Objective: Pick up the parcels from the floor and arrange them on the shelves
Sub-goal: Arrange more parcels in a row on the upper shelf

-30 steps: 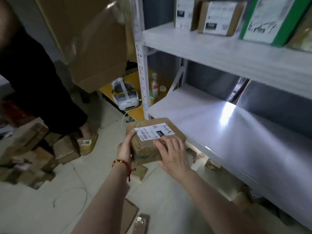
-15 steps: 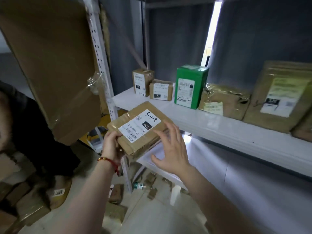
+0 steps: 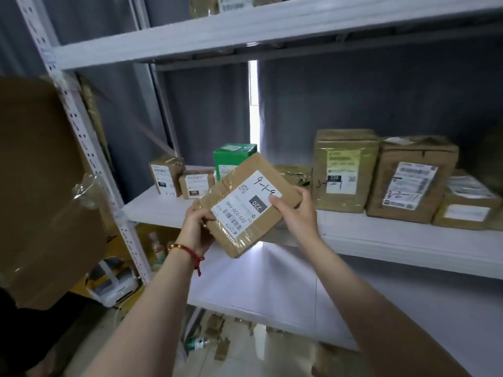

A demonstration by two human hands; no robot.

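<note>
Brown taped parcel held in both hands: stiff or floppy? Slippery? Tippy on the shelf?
Probably stiff: the parcel shows straight edges though the left hand and right hand hold only its ends. Possibly slick: glossy tape bands wrap it. Wide and shallow, so laid flat on the shelf it should not tip or roll.

Three shelf boards: top (image 3: pixel 245 28), middle (image 3: pixel 381 240), lower (image 3: pixel 258 281). Middle board carries seven: six brown parcels (image 3: pixel 344 170), one green box (image 3: pixel 234 159). One held parcel (image 3: pixel 245 205), two hands: left hand (image 3: pixel 197 229), right hand (image 3: pixel 296 210). Top-board parcels (image 3: pixel 204 5): at least two, blurred. One cardboard sheet (image 3: pixel 40 186). One floor bottle (image 3: pixel 198 344).
</note>
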